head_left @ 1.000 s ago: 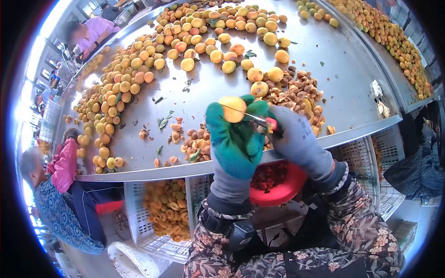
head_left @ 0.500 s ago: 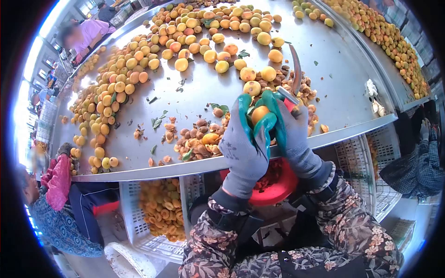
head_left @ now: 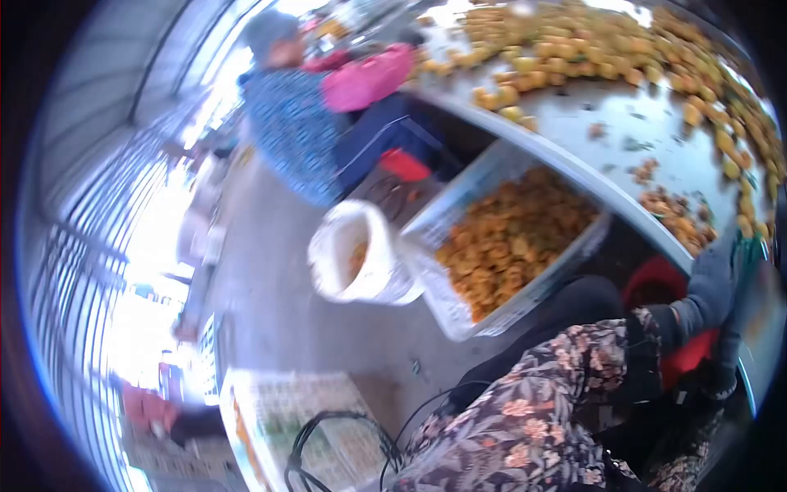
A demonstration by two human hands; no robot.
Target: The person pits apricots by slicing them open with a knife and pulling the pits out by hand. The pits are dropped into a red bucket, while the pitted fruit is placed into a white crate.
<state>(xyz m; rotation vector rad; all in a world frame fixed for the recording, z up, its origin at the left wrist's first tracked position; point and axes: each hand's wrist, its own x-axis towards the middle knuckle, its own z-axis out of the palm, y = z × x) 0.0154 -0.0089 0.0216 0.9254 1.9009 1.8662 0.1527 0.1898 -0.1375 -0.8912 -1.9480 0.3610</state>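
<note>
At the far right edge of the head view, my left hand (head_left: 715,266), in a grey glove with green fingers, is by the table's near rim. My right hand (head_left: 759,299) is beside it, badly smeared and partly cut off by the lens edge. I cannot make out the fingers of either hand or anything in them. Just left of my left hand lies a pile of apricot stones and scraps (head_left: 679,215) on the metal table (head_left: 607,123). Below my hands, a red basin (head_left: 652,283) is partly hidden by my forearm. Whole apricots (head_left: 566,61) cover the table's far side.
A white crate (head_left: 474,324) full of halved apricots (head_left: 512,246) stands under the table edge. Left of it is a white bucket (head_left: 373,254). A person in a blue patterned top (head_left: 291,127) sits at the table's end. Black cable (head_left: 344,416) lies over a box (head_left: 316,394).
The view has swung far left, putting my hands at the right edge and bringing the floor and bucket into view. The apricot and curved knife seen at my hands earlier cannot be made out.
</note>
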